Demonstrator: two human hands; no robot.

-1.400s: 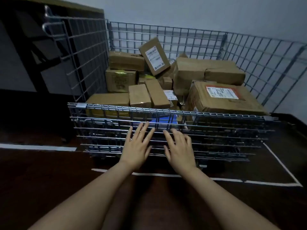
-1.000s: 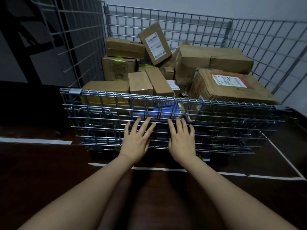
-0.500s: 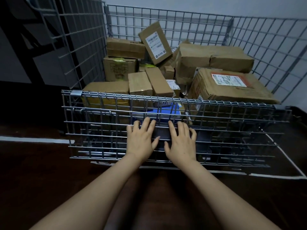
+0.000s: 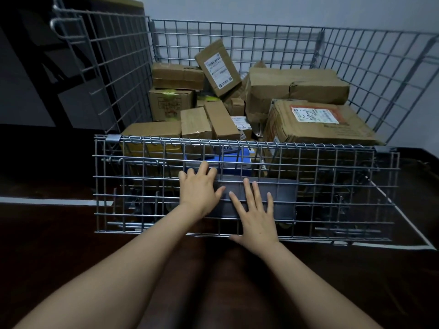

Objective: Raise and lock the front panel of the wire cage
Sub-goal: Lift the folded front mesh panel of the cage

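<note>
A dark floor with white lines is seen below a pale wall. On the floor a big wire cage is stood, and it is filled with brown cardboard boxes. The front panel is hung down at the near side of the cage, hinged along its top wire, with its lower edge swung out toward the person. It is not yet raised or locked.

The left hand is laid on the middle of the panel, and its fingers are curled over one wire. The right hand is laid flat just beside it, fingers spread, with nothing held; only the thumb is tucked near the bottom edge.

Some things could go wrong. The panel could slip and drop back, because only one hand is hooked on. Fingers could be pinched between the wires as the panel is swung up. The panel could be tipped to one side, because both hands are kept near the middle. The high boxes by the front could be bumped, and then the panel might not be locked.
</note>
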